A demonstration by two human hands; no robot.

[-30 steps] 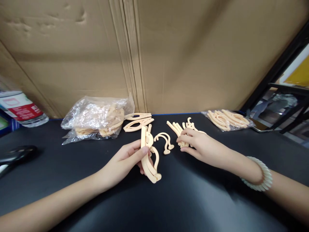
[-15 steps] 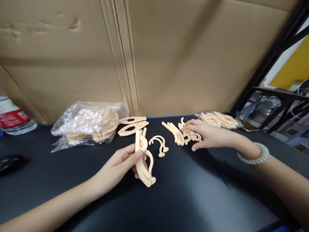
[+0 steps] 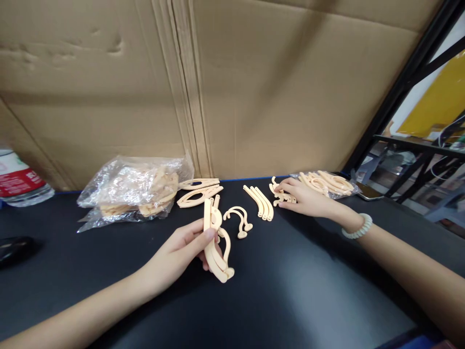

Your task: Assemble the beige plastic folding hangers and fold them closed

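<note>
My left hand (image 3: 192,245) is closed around a beige folding clothes hanger (image 3: 215,252), with its arms folded together and its curved hook hanging to the right. Several small beige hanger pieces (image 3: 285,198) lie in a cluster under my right hand (image 3: 300,196). Its fingers and thumb are apart, touching the cluster on the table. Just left of it, long curved hanger arms (image 3: 262,203) lie side by side. Two loose hanger hooks (image 3: 240,219) rest between my hands. Behind my left hand are flat beige hanger parts (image 3: 199,195).
A clear plastic bag (image 3: 127,184) of beige parts sits at the left, another bag (image 3: 327,183) at the right beside a phone (image 3: 368,191). A bottle (image 3: 22,179) and a black mouse (image 3: 16,249) are far left. Cardboard (image 3: 290,97) stands along the back of the black table (image 3: 272,300).
My right hand has moved slightly left and its thumb has come nearer the fingers. The small pieces under it look more bunched up. My left hand keeps its hold on the hanger.
</note>
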